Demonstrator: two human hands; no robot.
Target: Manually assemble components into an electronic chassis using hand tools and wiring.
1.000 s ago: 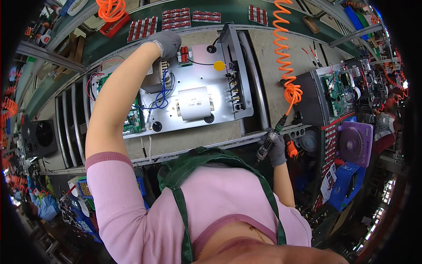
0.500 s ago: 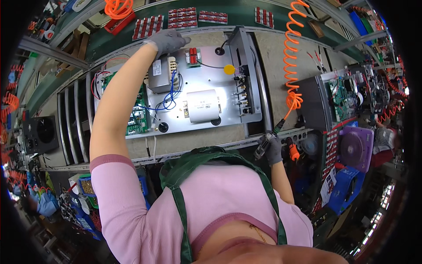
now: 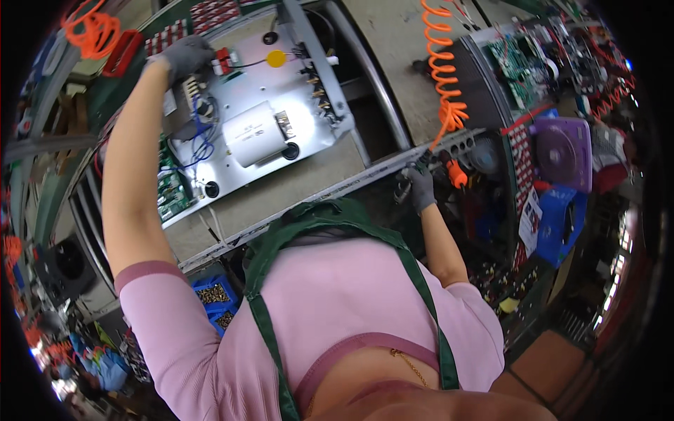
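Observation:
My left hand (image 3: pixel 188 57), in a grey glove, is at the far side of a shiny metal chassis plate (image 3: pixel 242 88). It is close to a small board with red parts (image 3: pixel 225 62) and a transformer with a pale terminal strip (image 3: pixel 191 91); blur hides its fingers. A white cylindrical capacitor (image 3: pixel 251 133), blue wires (image 3: pixel 203 144) and a green circuit board (image 3: pixel 170 179) are on the plate. My right hand (image 3: pixel 421 188), also gloved, is closed around a dark hand-held power tool (image 3: pixel 402 188) under the orange coiled hose (image 3: pixel 444 70), beyond the bench edge. Its tip is hard to make out.
An upright metal panel (image 3: pixel 316 59) borders the plate's right side. An orange-handled tool (image 3: pixel 456 172) hangs at the bench edge. Further right stand another opened unit (image 3: pixel 516 67) and a purple fan (image 3: pixel 562 151). Blue bins of small metal parts (image 3: pixel 214 293) are below left.
The whole view has swung, so the chassis appears further left and tilted. My left hand is still at the chassis's far side. My right hand still holds the tool beside the bench edge.

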